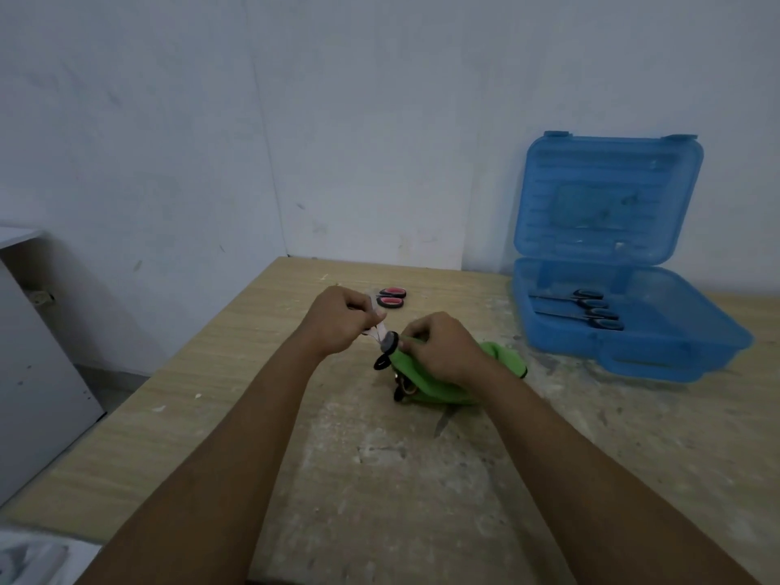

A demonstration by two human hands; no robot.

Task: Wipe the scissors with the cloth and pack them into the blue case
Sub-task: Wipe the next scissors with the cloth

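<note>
My left hand pinches the blades of a pair of black-handled scissors above the table. My right hand grips the green cloth and holds it against the scissors' handles. Another pair with red-and-black handles lies on the table just behind my left hand. The blue case stands open at the right, its lid leaning against the wall. Two black-handled scissors lie side by side in its base.
The wooden table has a dusty, scuffed top. A white wall stands close behind it. A grey cabinet is off the table's left edge. Something white shows at the bottom left corner.
</note>
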